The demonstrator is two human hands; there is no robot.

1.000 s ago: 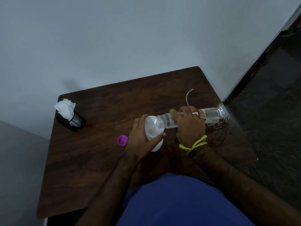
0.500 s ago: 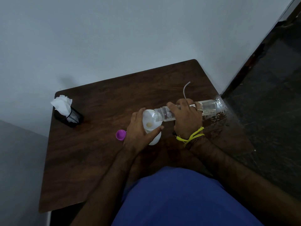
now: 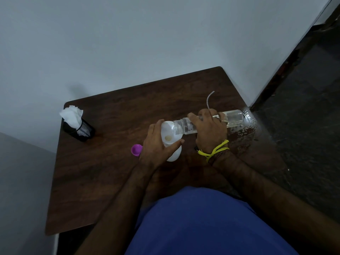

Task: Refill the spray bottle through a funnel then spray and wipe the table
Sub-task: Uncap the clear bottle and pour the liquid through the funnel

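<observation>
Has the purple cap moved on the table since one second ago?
No. The purple cap keeps the same spacing and direction from the black tissue holder on the table; only the camera view shifted.

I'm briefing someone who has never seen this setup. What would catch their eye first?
Mid-table, the right hand tips a clear water bottle on its side, mouth over a white funnel that the left hand steadies. A purple cap lies just left of that hand. Near the table's far left corner stands a black mesh cup stuffed with white tissue.
</observation>
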